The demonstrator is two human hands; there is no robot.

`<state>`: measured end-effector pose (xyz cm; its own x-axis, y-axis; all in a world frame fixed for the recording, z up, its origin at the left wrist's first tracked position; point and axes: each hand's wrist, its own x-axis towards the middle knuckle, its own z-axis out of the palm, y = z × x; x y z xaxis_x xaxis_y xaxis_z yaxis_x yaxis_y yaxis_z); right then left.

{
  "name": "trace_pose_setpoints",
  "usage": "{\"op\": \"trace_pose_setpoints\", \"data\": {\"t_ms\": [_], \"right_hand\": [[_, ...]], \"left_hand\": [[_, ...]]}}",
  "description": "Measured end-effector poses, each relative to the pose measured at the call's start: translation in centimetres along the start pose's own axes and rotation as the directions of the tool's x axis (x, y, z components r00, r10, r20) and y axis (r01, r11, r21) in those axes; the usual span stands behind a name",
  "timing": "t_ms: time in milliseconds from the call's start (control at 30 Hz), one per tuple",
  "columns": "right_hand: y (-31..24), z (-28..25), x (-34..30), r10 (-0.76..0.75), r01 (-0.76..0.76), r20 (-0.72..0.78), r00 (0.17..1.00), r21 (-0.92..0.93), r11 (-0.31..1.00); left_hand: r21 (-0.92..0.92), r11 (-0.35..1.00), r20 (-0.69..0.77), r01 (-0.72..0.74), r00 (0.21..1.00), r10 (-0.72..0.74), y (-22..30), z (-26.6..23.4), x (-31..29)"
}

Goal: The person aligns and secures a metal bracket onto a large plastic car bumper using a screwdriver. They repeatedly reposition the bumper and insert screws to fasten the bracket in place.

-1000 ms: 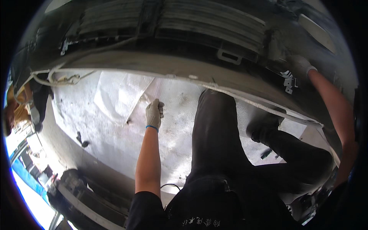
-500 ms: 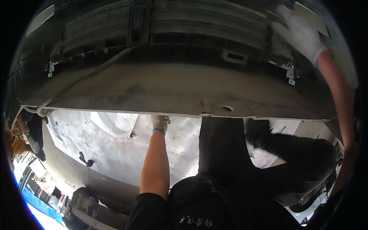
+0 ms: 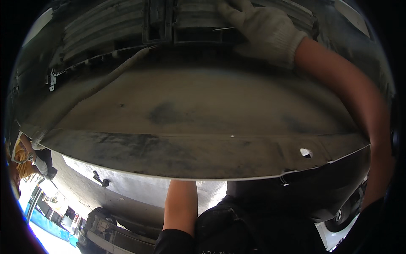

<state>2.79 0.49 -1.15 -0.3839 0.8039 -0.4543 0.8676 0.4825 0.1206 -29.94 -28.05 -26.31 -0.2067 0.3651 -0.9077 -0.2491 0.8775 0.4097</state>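
A large dark, dusty moulded panel (image 3: 203, 106), resembling the inner side of a vehicle bumper, spans the view in front of me. My right hand (image 3: 266, 31), in a pale knitted glove, reaches over to the slatted grille section (image 3: 194, 19) at the top. Its visible fingers are stretched and apart; some are hidden in shadow. A thin pale line (image 3: 223, 29) shows beside them, and I cannot tell whether it is held. My left forearm (image 3: 181, 207) runs up behind the panel's lower edge, which hides that hand. A ribbed hose (image 3: 91, 91) lies along the panel's left part.
Silvery quilted sheeting (image 3: 139, 188) shows below the panel. A small black clip-like part (image 3: 100, 179) lies on it. At the far left is another person's gloved hand (image 3: 41, 165). A dark metal-framed assembly (image 3: 101, 230) stands lower left, and a vehicle wheel (image 3: 338, 216) lower right.
My right hand has swung leftward from the panel's upper right corner to the grille. The panel's lower edge sits lower in view and now covers my left hand.
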Motion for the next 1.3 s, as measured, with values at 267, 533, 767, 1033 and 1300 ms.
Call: {"op": "trace_pose_setpoints", "data": {"t_ms": [267, 533, 767, 1033, 1300], "right_hand": [[0.3, 1.1, 0.7, -0.063, 0.068, -0.078, 0.995, 0.061, 0.996], [0.0, 1.3, 1.9, 0.022, -0.017, -0.049, 0.999, 0.099, 0.995], [-0.5, 1.7, 1.5, 0.07, -0.067, -0.046, 0.996, 0.07, 0.995], [-0.8, 2.2, 1.6, 0.067, -0.07, -0.079, 0.995, -0.038, 0.997], [-1.5, 2.0, 1.4, 0.082, -0.094, -0.128, 0.988, -0.087, 0.992]], "left_hand": [[0.047, 0.999, -0.029, 0.009, 1.0, -0.008, 0.1, 0.3, -0.1], [0.092, 0.996, -0.048, 0.02, 0.999, -0.016, 0.2, -0.2, -0.3], [0.101, 0.995, -0.058, 0.022, 0.998, -0.017, -0.1, -0.4, 0.0], [0.107, 0.994, -0.064, 0.025, 0.998, -0.018, 0.1, -0.2, 0.2], [0.119, 0.992, -0.075, 0.031, 0.997, -0.022, 0.0, -0.4, 0.2]]}}
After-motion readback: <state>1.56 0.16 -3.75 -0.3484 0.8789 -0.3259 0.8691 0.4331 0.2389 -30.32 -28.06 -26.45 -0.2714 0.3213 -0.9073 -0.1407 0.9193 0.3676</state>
